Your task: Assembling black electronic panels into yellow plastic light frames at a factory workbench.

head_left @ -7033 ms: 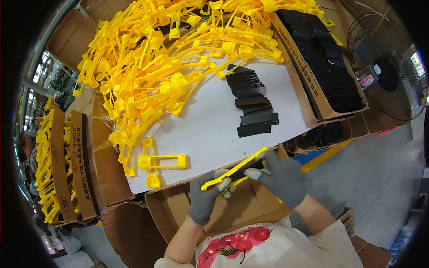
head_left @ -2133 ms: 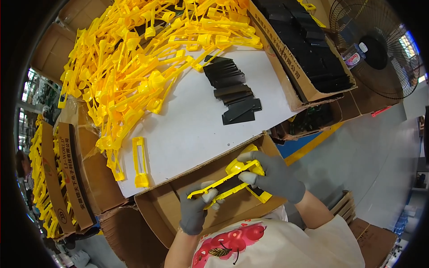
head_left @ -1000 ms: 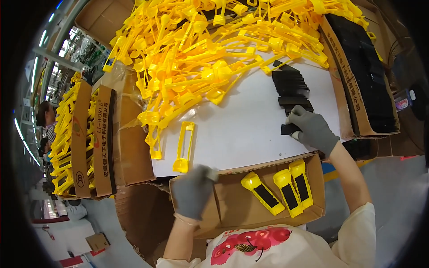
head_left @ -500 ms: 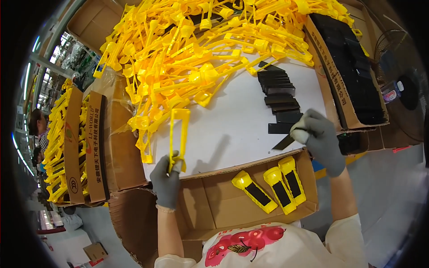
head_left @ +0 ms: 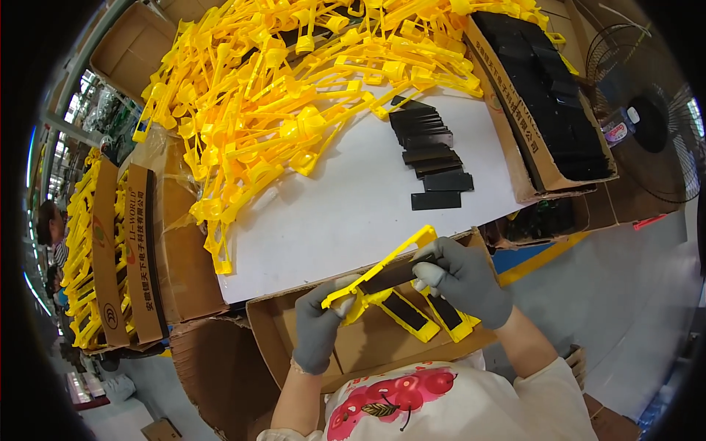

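Observation:
My left hand (head_left: 321, 323), in a grey glove, is closed on one end of a yellow plastic frame (head_left: 394, 257). A thin black rectangular panel (head_left: 390, 276) is pinched in my gloved right hand (head_left: 465, 283), held along the frame's opening; whether it is seated there cannot be seen. Both hands are above an open cardboard box (head_left: 273, 323). Inside it, partly covered by my hands, lie yellow frames fitted with black panels (head_left: 404, 312). On the white tabletop (head_left: 331, 213) beyond, several loose black panels (head_left: 428, 140) overlap in a row.
A large heap of yellow frames (head_left: 257, 110) covers the table's far and left parts. At right stands a carton of black panels (head_left: 566, 110), with a fan (head_left: 651, 125) beside it. Another carton (head_left: 140, 250) of yellow frames is at left; a person (head_left: 51, 228) appears farther off.
Both hands have come together over the box. The yellow frame has moved right and tilted down from upright, and the black panel has come from beside the row to the frame.

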`<action>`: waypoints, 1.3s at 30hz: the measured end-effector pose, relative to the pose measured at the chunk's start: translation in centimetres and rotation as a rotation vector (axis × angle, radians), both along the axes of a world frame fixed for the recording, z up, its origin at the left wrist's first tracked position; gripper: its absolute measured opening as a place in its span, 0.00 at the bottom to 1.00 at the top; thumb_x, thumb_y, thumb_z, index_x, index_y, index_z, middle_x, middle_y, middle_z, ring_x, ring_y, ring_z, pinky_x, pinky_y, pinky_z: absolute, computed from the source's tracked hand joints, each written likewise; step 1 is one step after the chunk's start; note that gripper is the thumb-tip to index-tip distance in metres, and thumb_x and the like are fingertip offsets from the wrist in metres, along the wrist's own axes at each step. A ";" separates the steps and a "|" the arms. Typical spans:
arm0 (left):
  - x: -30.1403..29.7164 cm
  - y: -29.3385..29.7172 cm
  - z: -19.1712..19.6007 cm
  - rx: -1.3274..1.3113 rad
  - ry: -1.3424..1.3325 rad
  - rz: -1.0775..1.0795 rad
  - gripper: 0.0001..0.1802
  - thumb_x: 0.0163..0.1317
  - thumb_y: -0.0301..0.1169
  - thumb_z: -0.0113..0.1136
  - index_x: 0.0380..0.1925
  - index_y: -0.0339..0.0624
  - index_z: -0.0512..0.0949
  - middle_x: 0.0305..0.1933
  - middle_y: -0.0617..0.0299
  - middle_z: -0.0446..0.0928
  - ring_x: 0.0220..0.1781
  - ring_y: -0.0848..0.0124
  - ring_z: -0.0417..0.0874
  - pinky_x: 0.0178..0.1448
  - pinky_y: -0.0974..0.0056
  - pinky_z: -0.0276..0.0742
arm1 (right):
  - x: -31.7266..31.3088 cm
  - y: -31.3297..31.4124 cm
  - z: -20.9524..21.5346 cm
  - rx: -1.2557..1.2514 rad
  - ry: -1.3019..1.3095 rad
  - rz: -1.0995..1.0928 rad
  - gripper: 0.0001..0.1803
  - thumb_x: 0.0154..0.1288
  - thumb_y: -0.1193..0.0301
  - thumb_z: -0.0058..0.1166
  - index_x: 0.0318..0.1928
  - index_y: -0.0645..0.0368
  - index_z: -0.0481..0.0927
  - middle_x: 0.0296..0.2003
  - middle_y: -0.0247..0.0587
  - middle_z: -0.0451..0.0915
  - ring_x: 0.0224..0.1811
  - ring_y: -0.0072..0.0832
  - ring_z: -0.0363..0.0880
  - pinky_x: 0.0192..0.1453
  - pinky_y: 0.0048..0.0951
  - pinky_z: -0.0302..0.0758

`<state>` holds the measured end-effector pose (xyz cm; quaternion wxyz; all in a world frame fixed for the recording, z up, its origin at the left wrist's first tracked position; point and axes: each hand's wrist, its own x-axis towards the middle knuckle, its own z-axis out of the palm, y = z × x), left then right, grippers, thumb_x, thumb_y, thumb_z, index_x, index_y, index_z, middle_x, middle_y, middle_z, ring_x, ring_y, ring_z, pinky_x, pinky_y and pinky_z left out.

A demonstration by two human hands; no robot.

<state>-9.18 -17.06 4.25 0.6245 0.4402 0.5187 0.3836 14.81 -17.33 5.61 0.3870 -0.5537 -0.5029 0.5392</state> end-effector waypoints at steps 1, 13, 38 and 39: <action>0.2 0.0 0.1 -0.002 0.001 -0.003 0.17 0.60 0.20 0.57 0.50 0.31 0.80 0.42 0.58 0.82 0.38 0.71 0.83 0.46 0.68 0.80 | 0.1 0.0 -0.2 0.047 -0.035 0.006 0.08 0.65 0.71 0.57 0.42 0.61 0.79 0.24 0.36 0.83 0.28 0.18 0.82 0.32 0.22 0.75; 1.9 0.4 1.1 -0.205 -0.102 -0.032 0.14 0.62 0.22 0.59 0.48 0.29 0.79 0.34 0.55 0.82 0.31 0.70 0.84 0.30 0.71 0.78 | -0.6 -0.8 -1.8 0.188 -0.397 0.030 0.11 0.63 0.68 0.61 0.39 0.63 0.79 0.22 0.39 0.82 0.22 0.21 0.81 0.28 0.25 0.75; -4.5 1.6 -5.4 -0.060 0.936 -0.533 0.24 0.52 0.45 0.71 0.34 0.34 0.78 0.28 0.45 0.81 0.30 0.56 0.85 0.32 0.55 0.78 | 2.8 -5.1 -5.7 0.060 -1.066 0.090 0.13 0.62 0.55 0.58 0.36 0.50 0.78 0.26 0.36 0.78 0.24 0.35 0.80 0.27 0.38 0.74; -3.9 1.1 -5.6 0.114 1.035 -0.513 0.25 0.51 0.48 0.70 0.33 0.34 0.79 0.29 0.44 0.81 0.32 0.53 0.85 0.35 0.53 0.78 | 3.0 -4.6 -5.1 0.069 -1.062 0.096 0.13 0.62 0.55 0.58 0.36 0.50 0.78 0.26 0.36 0.78 0.24 0.35 0.80 0.27 0.38 0.74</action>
